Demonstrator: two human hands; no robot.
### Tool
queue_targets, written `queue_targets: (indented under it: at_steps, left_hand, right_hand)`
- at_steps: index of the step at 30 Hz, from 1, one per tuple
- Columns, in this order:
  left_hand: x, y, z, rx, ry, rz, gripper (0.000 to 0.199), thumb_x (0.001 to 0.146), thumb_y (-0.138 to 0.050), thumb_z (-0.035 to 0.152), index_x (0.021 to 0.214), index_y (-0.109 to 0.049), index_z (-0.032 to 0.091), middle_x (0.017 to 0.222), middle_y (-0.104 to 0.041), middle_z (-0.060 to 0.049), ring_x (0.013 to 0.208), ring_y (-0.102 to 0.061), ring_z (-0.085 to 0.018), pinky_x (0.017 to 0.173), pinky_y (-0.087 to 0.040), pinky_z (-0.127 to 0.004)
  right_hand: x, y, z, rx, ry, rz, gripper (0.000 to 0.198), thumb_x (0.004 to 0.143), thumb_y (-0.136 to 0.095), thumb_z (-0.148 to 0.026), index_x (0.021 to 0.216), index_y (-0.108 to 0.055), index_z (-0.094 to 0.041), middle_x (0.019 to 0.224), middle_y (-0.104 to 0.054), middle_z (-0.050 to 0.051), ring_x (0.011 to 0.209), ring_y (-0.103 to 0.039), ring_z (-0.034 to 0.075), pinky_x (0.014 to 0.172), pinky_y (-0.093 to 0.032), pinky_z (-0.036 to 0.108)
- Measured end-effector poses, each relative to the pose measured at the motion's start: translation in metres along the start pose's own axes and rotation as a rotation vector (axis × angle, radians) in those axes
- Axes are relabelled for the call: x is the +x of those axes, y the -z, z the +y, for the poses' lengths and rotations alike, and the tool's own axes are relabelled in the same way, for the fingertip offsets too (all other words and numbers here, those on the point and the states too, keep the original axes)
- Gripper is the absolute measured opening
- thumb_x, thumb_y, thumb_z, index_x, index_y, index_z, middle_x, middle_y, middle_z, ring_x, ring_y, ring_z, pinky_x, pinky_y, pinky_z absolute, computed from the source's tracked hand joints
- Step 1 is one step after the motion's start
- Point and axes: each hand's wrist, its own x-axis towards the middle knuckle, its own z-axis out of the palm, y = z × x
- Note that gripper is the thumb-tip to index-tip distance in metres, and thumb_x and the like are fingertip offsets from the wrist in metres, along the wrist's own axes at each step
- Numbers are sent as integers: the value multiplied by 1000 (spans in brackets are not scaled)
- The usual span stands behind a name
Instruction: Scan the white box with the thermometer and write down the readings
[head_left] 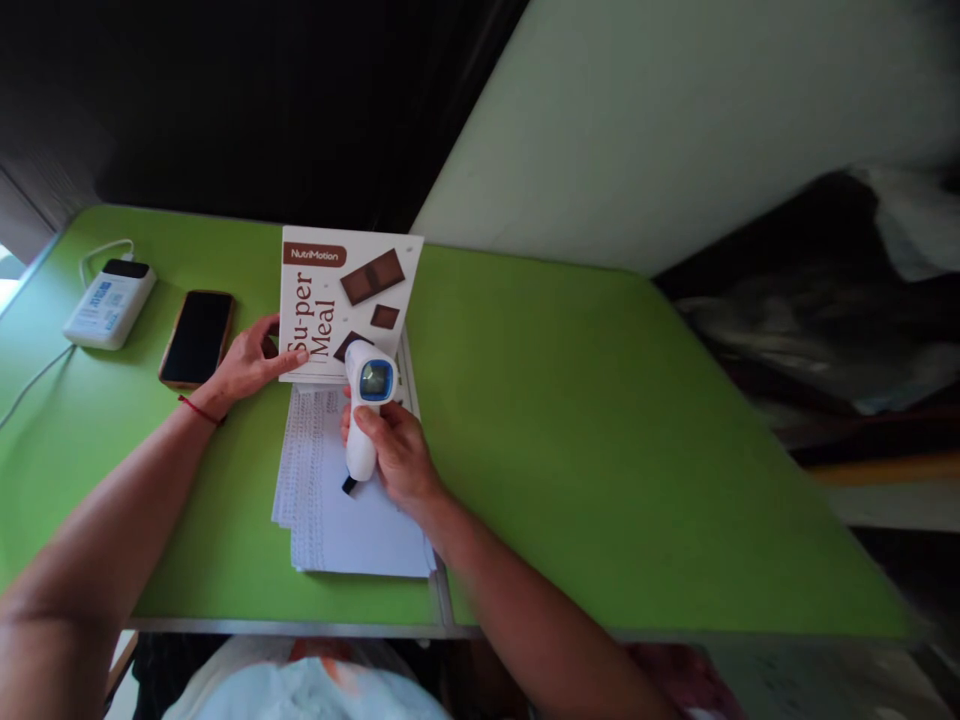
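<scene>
My left hand (259,358) grips the lower left edge of a white box (351,295) printed with "NutriMotion Su-per Meal" and chocolate pieces. Its thumb rests on the front face, with the other fingers partly hidden behind. My right hand (397,445) is wrapped round the handle of a white infrared thermometer (363,440). The small blue-framed screen of the thermometer faces me, and its head overlaps the lower right part of the box. Below both lies a stack of papers (360,535) with handwriting along the left side.
A phone (197,338) in an orange-brown case lies left of the box. Farther left is a white power bank (112,305) with a cable attached. All of these are on a green table (570,430). Dark and pale walls rise behind it; cluttered cloth-like items (832,330) lie beyond its right edge.
</scene>
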Motion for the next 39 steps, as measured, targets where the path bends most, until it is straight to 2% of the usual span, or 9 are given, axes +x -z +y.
queue_targets:
  at_steps: [11,20,24,26,29,32,34,36,39]
  left_hand:
    - [-1,-4,-1,-134,1,14,66,70,-82,60,115,-65,15,102,-72,-11,83,-67,-22,63,-54,-31]
    - [-2,-4,-3,-139,2,9,70,71,-81,59,121,-61,14,106,-72,-12,82,-68,-22,63,-54,-32]
    - [-2,-6,-5,-135,-5,12,73,72,-81,60,123,-59,14,102,-72,-12,78,-67,-22,59,-53,-31]
    - [-2,-6,-5,-139,-30,-2,73,74,-80,59,126,-57,13,101,-72,-12,77,-67,-22,59,-53,-31]
    - [-1,-7,-5,-120,-130,-5,69,80,-76,59,129,-55,14,113,-69,-14,87,-67,-23,69,-56,-33]
    - [1,-5,-8,7,-233,43,66,85,-71,61,131,-55,17,120,-64,-14,97,-64,-25,79,-56,-37]
    - [2,-4,-13,139,-245,81,67,86,-67,64,132,-55,18,117,-63,-15,93,-62,-25,80,-55,-39]
    - [3,-3,-17,240,-227,92,67,86,-65,66,132,-55,19,114,-62,-15,87,-60,-24,78,-54,-40]
    - [3,-3,-20,305,-208,84,67,86,-63,67,131,-54,19,116,-61,-15,95,-60,-27,84,-53,-43]
  right_hand:
    - [-2,1,-2,-4,-24,-5,51,68,-80,-63,78,-61,-16,72,-58,1,62,-50,10,58,-40,25]
    - [-3,1,-8,-38,-21,-17,48,70,-76,-61,78,-59,-17,70,-57,1,60,-49,10,56,-40,25]
    - [-2,5,-11,-86,21,-3,48,72,-74,-62,76,-59,-17,70,-57,1,59,-50,11,56,-40,25]
    - [0,10,-16,-139,84,61,47,72,-73,-62,74,-58,-17,69,-56,1,59,-49,11,56,-40,25]
    - [3,27,-31,-307,239,200,44,73,-70,-61,78,-61,-17,70,-56,1,62,-48,12,58,-41,25]
    - [7,56,-49,-632,310,297,44,76,-66,-59,91,-66,-17,80,-62,4,71,-54,16,64,-45,28]
    - [9,78,-58,-943,235,368,40,78,-69,-48,101,-67,-15,91,-64,9,78,-57,19,68,-46,30]
    - [11,100,-63,-1201,75,421,36,80,-69,-33,110,-67,-13,102,-64,13,83,-59,22,69,-46,32]
    - [13,126,-62,-1403,-77,399,35,85,-66,-25,118,-66,-12,106,-64,16,88,-61,25,71,-46,33]
